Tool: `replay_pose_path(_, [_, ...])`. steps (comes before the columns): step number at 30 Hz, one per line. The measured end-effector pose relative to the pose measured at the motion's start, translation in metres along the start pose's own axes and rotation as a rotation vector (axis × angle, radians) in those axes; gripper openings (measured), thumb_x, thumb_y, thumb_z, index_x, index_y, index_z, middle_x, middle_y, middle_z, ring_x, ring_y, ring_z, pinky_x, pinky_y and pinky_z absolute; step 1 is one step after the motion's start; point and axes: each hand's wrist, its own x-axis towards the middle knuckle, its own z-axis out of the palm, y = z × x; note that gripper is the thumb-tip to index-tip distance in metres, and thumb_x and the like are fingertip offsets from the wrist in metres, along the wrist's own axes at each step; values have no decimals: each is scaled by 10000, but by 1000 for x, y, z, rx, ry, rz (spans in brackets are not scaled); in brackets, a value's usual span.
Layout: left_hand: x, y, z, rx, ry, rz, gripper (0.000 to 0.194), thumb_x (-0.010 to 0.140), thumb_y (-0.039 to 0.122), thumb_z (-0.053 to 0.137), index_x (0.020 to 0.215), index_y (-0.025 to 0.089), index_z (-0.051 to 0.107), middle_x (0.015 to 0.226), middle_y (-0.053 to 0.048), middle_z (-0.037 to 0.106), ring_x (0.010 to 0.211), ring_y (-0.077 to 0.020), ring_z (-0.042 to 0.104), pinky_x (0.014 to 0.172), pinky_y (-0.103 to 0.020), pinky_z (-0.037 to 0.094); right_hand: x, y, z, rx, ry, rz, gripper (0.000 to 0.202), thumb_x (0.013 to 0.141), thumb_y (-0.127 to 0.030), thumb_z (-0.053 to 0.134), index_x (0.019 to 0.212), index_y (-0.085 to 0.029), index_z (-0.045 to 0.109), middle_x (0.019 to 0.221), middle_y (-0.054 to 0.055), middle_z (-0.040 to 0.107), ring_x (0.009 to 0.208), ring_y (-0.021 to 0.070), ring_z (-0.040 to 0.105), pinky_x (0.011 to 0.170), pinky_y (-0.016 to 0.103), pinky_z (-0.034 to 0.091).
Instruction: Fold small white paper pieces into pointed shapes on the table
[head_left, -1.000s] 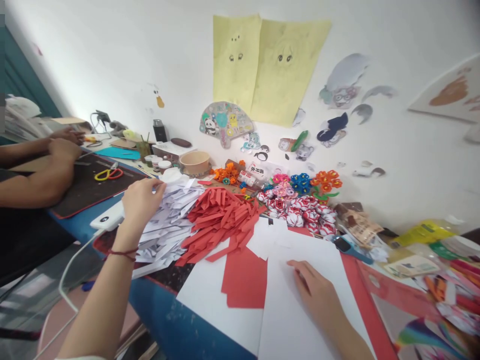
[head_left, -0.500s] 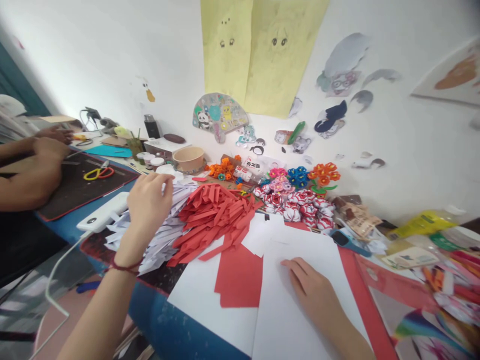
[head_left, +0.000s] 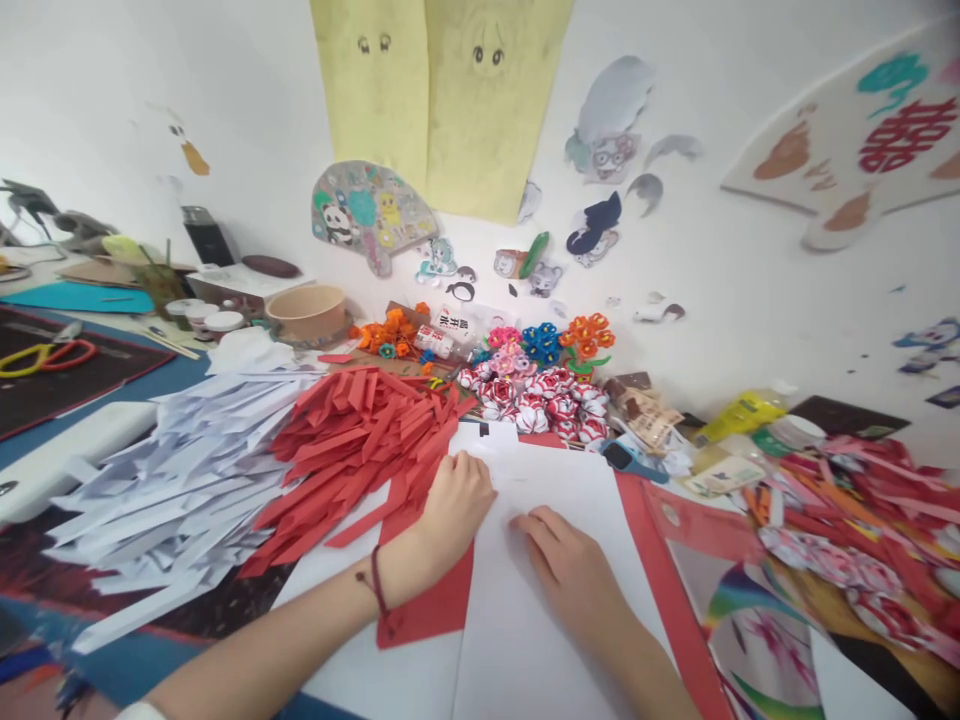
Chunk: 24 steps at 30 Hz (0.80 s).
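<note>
A white paper sheet (head_left: 525,640) lies in front of me, over red paper (head_left: 420,610) and more white paper. My left hand (head_left: 459,505), with a dark red cord bracelet at the wrist, is at the sheet's upper left edge. Its fingers are curled in, and whatever is in them is hidden. My right hand (head_left: 570,560) rests on the sheet with its fingers stretched out, bent slightly at the tips. Left of the hands lie a heap of folded red paper strips (head_left: 360,440) and a heap of white paper strips (head_left: 187,470).
Red-and-white paper flowers (head_left: 555,400) and a tan bowl (head_left: 306,312) stand along the wall. Scissors (head_left: 49,355) and a white power strip (head_left: 75,460) are at left. A blue-strapped watch (head_left: 630,460), bottle (head_left: 742,415) and red ribbon-like strips (head_left: 877,500) lie to the right.
My left hand has moved right and down, from above the white strips to the sheet's edge. My right hand stays on the sheet. The view has turned right, and the other person's arms are out of it.
</note>
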Motion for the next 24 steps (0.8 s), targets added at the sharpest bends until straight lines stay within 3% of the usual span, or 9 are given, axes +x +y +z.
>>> replay_pose_path(3, [-4, 3, 3, -13, 31, 3, 95, 853, 149, 550, 906, 95, 608, 831, -130, 611, 820, -251, 547, 644, -332, 409, 1, -1, 0, 16, 0, 7, 324, 905, -98, 343, 1128, -230, 539, 1007, 50, 581, 846, 171, 588, 740, 285, 466])
replay_pose_path(6, [-7, -3, 0, -33, 23, 13, 128, 820, 62, 540, 924, 111, 595, 852, -115, 610, 806, -244, 547, 640, -332, 418, 3, -2, 0, 24, 17, 19, 320, 906, -107, 335, 1108, -233, 550, 989, 49, 587, 822, 166, 589, 719, 275, 464])
replay_pose_path(9, [-5, -10, 0, -91, 31, -27, 155, 836, 197, 595, 974, 129, 575, 897, -112, 604, 854, -253, 547, 674, -339, 435, 4, -3, 0, 32, 24, 39, 311, 907, -117, 336, 1092, -238, 555, 985, 47, 589, 808, 165, 587, 706, 274, 459])
replay_pose_path(12, [-2, -14, 3, -188, 12, -80, 354, 769, 404, 681, 990, 156, 557, 942, -101, 581, 881, -259, 546, 687, -338, 446, 4, -3, 1, 49, 1, 73, 307, 907, -121, 338, 1096, -240, 549, 999, 44, 583, 812, 170, 579, 717, 286, 451])
replay_pose_path(16, [0, -16, 3, -273, -15, -132, 501, 714, 439, 724, 1088, 168, 529, 981, -97, 558, 899, -257, 548, 713, -333, 452, 4, -5, 3, 109, -4, 97, 320, 901, -124, 334, 1096, -249, 555, 1019, 37, 586, 837, 170, 576, 740, 291, 436])
replay_pose_path(19, [-1, -17, 1, -310, -20, -140, 559, 717, 397, 733, 1165, 158, 499, 992, -106, 557, 912, -261, 550, 745, -344, 449, 11, -7, 5, 212, 64, 237, 286, 890, -154, 369, 1042, -262, 585, 963, 11, 615, 817, 153, 591, 728, 269, 432])
replay_pose_path(22, [-2, -18, 0, -350, -19, -129, 562, 734, 363, 723, 1197, 157, 481, 987, -105, 560, 922, -260, 554, 755, -342, 444, 31, -5, 7, 251, 133, 451, 205, 840, -222, 474, 972, -261, 626, 776, -15, 637, 690, 153, 594, 631, 255, 414])
replay_pose_path(24, [-2, -18, 1, -367, -20, -136, 545, 753, 362, 704, 1204, 157, 476, 995, -107, 560, 920, -254, 561, 764, -339, 444, 48, -1, 9, 286, 146, 485, 198, 817, -283, 511, 957, -259, 650, 654, -25, 626, 603, 153, 576, 564, 246, 383])
